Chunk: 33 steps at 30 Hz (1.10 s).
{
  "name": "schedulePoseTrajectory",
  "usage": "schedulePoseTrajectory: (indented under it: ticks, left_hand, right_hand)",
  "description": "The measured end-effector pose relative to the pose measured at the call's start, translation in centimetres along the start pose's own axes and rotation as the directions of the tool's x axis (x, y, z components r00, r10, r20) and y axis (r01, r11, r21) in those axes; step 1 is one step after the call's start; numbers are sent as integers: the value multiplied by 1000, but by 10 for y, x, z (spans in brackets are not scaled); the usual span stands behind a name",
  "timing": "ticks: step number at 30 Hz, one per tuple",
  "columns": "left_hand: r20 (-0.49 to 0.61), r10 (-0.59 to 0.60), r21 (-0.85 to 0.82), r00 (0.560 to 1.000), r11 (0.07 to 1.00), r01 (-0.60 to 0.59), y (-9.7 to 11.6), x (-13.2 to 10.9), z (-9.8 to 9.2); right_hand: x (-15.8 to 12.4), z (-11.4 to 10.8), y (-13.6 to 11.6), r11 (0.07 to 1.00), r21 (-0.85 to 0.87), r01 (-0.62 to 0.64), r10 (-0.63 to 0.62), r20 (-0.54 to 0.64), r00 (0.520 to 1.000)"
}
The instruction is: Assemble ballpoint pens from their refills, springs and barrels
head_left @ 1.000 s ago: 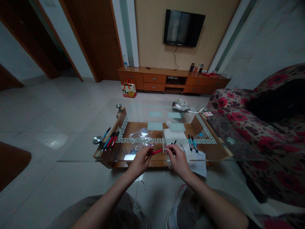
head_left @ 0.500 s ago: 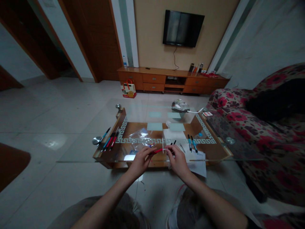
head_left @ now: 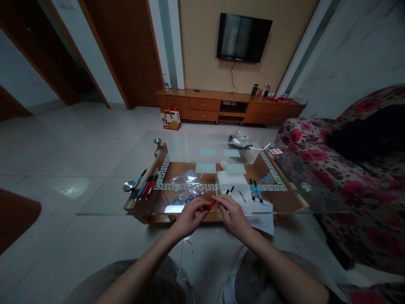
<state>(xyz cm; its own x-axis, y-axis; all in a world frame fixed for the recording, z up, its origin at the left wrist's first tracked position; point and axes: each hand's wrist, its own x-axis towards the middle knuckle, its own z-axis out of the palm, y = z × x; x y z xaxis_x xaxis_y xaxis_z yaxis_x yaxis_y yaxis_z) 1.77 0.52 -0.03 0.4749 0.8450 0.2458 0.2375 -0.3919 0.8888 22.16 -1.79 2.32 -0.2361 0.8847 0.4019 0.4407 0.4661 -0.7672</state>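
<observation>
Over the near edge of the glass table, my left hand (head_left: 191, 215) is closed around a red pen barrel (head_left: 211, 205), tilted with its upper end to the right. At that upper end, the fingertips of my right hand (head_left: 232, 213) are pinched together, touching the barrel. Any small part between those fingertips is hidden. Just beyond my right hand lie black pen parts (head_left: 230, 190) and a thin, pale pen part (head_left: 242, 196). A clear plastic bag (head_left: 186, 182) rests past my left hand.
Several blue, black and red pens (head_left: 148, 185) lie at the table's left; two blue pens (head_left: 255, 191) lie at the right. White paper (head_left: 264, 219) overhangs the near edge of the glass table (head_left: 104, 198). A flowered sofa (head_left: 311, 139) stands to the right.
The red barrel has tilted more steeply, and my hands have come closer together. The thin white piece seen between the barrel and my right fingertips no longer shows.
</observation>
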Motion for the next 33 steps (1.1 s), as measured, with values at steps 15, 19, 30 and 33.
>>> schedulePoseTrajectory:
  ticks: [15, 19, 30, 33]
  left_hand:
    - [-102, -331, -568, 938, 794, 218, -5, 8, -3]
    - [-117, -320, -522, 940, 825, 216, -9, 8, -4]
    - [-116, -314, -476, 942, 850, 225, -2, 8, -6]
    - [-100, -334, -496, 937, 833, 243, -1, 8, -6]
  right_hand:
    - [18, -52, 51, 935, -244, -257, 163, -348, 923]
    - [15, -56, 64, 903, -358, -237, 160, -232, 959]
    - [10, -51, 60, 815, -542, -206, 223, -35, 974]
    - [11, -50, 58, 808, -552, -209, 217, -52, 975]
